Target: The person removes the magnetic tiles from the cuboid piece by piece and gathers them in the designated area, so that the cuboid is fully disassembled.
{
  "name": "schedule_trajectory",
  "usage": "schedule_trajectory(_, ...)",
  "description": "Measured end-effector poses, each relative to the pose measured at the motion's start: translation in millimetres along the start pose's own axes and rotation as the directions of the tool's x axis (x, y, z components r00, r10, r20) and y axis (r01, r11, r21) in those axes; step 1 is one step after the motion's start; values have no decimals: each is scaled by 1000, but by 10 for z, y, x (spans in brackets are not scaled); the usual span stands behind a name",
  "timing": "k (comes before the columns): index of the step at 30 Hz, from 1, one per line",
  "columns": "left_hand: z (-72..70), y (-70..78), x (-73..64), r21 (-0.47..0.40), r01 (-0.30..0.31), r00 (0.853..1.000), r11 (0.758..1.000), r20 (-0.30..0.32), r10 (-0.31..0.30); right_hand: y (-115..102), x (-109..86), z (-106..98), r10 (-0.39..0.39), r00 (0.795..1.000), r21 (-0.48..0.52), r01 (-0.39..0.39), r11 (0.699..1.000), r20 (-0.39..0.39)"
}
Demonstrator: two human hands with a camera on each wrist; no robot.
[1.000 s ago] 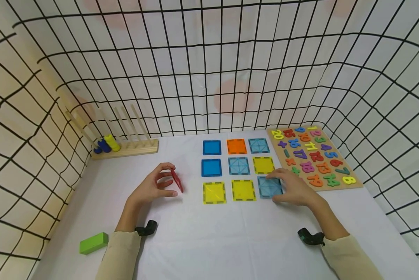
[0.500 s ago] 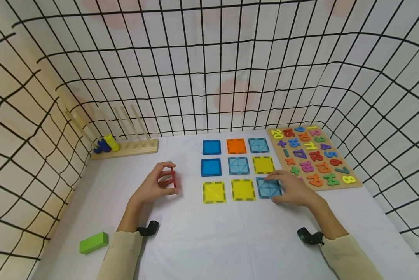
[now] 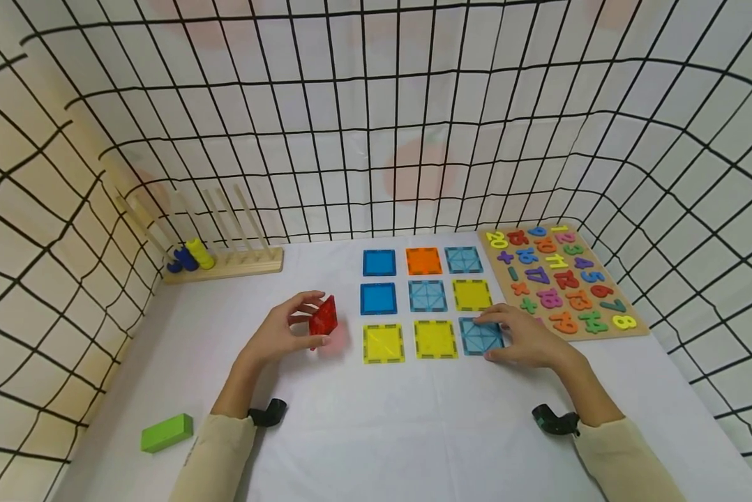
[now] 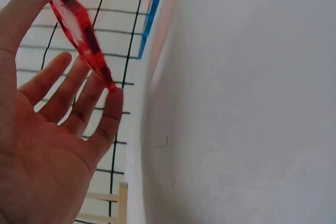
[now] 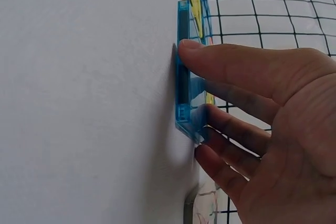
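My left hand [image 3: 280, 330] pinches a red translucent magnetic tile [image 3: 323, 321] between thumb and fingertips. The tile is held tilted above the cloth, left of the other tiles; in the left wrist view the red tile [image 4: 79, 32] appears nearly edge-on. My right hand [image 3: 527, 337] grips a light blue magnetic tile [image 3: 480, 337] at the near right corner of the three-by-three layout. In the right wrist view my thumb presses the near edge of this light blue tile [image 5: 183, 85]. Two yellow tiles [image 3: 435, 339] [image 3: 384, 344] lie left of it in the same row.
Behind lie blue tiles [image 3: 379, 299], an orange tile [image 3: 423, 261], light blue tiles [image 3: 427, 296] and a yellow tile [image 3: 472, 295]. A number board [image 3: 627, 337] is at right, a peg stand [image 3: 250, 262] at back left, a green block [image 3: 167, 433] at front left. Black netting surrounds the table.
The red tile has turned in my left fingers from edge-on to showing its face. The light blue tile under my right hand has slid slightly left.
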State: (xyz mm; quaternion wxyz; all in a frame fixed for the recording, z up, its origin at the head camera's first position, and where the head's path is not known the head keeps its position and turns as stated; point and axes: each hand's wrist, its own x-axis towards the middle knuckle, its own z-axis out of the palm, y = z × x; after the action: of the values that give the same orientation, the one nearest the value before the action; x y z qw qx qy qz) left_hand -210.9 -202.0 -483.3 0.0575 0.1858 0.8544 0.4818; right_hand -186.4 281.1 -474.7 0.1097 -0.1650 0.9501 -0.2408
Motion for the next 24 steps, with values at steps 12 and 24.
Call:
schedule_trajectory(12, 265, 321, -62, 115, -185, 979, 976, 104, 173, 24, 40, -50, 24, 999, 12, -24, 1000, 36)
schedule_trajectory(24, 716, 811, -204, 362, -196, 944, 911, 320, 77, 31, 35, -52, 28, 999, 27, -29, 999, 36)
